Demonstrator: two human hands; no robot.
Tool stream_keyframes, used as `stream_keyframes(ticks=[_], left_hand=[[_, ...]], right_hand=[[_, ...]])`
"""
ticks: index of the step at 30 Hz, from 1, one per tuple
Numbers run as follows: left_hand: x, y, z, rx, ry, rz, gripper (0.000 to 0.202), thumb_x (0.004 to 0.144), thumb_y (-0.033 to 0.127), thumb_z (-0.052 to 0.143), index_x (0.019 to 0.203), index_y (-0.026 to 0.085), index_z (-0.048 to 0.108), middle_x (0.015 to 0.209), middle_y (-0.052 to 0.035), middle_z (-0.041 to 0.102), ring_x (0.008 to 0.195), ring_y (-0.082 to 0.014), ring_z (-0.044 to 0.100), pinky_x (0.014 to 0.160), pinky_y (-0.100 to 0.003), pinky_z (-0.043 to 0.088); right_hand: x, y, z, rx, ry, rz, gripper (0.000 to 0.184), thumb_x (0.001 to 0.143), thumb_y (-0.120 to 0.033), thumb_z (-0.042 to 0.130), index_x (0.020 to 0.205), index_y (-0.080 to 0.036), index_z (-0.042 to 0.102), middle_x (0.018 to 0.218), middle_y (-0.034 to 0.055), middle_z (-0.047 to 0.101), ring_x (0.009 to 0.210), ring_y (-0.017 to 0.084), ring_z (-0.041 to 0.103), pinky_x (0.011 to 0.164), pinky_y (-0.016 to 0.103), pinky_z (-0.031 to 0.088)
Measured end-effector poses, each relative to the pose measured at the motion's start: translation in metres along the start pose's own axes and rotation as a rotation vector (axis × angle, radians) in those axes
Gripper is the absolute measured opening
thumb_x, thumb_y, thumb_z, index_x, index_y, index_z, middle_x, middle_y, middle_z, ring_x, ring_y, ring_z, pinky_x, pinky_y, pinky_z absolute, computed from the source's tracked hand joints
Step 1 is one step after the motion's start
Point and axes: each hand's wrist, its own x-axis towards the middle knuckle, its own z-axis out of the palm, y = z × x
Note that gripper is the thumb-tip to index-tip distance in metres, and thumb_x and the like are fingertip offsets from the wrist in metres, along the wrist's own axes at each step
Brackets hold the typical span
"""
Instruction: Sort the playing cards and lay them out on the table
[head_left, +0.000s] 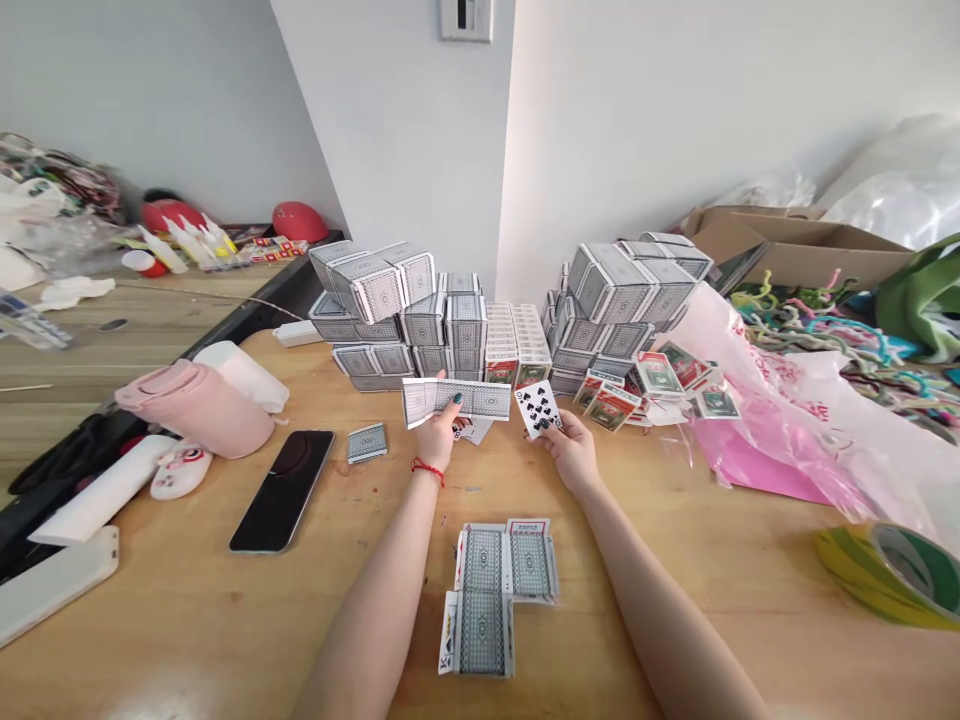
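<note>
My left hand [437,432] grips a strip of joined playing cards [484,397], patterned backs toward me, the thumb lying across the front. Below the strip part of a face-up card [474,431] shows, mostly hidden. Between the thumb and fingers of my right hand [571,450] is a spade playing card [535,408], face toward me, apart from the strip. Nearer to me, between my forearms, a flat arrangement of overlapping cards [484,560] lies on the table, with a king [447,635] sticking out at its left. A small card stack [366,443] lies left of my left hand.
Blocks built from cards stand in a left pile [375,365] and a right pile [607,290], with card boxes [517,335] between. A phone [282,492] and pink tumbler [202,405] lie left. At right are loose card boxes [660,373], plastic wrap [787,400] and a tape roll [840,560].
</note>
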Motion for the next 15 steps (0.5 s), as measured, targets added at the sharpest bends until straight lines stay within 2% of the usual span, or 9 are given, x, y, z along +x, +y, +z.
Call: stream_keyframes(ticks=[5, 12, 15], left_hand=[[0.0019, 0.0003, -0.0015, 0.012, 0.018, 0.02, 0.053, 0.067, 0.034, 0.063, 0.117, 0.021, 0.052, 0.077, 0.0002, 0.061, 0.045, -0.0054, 0.05, 0.046, -0.019, 0.044], [0.0021, 0.0008, -0.0021, -0.006, 0.015, 0.018, 0.051, 0.066, 0.035, 0.064, 0.115, 0.021, 0.053, 0.073, 0.0015, 0.06, 0.043, -0.005, 0.049, 0.045, -0.02, 0.044], [0.0016, 0.001, -0.0014, 0.005, 0.009, 0.018, 0.049, 0.065, 0.033, 0.066, 0.111, 0.021, 0.056, 0.071, 0.0027, 0.06, 0.043, -0.0048, 0.049, 0.045, -0.019, 0.044]], right_hand=[[0.0003, -0.0002, -0.0006, -0.034, -0.008, 0.018, 0.033, 0.062, -0.03, 0.067, 0.092, -0.018, 0.06, 0.083, 0.003, 0.065, 0.062, 0.015, 0.058, 0.052, 0.028, 0.047], [0.0003, -0.0025, 0.0005, -0.065, 0.023, 0.011, 0.041, 0.061, -0.033, 0.067, 0.098, -0.018, 0.059, 0.085, 0.0038, 0.065, 0.059, 0.014, 0.056, 0.049, 0.027, 0.045], [0.0, -0.0022, -0.0011, -0.132, -0.01, 0.013, 0.04, 0.062, -0.033, 0.065, 0.098, -0.018, 0.059, 0.076, 0.0023, 0.065, 0.056, 0.014, 0.056, 0.049, 0.026, 0.045]])
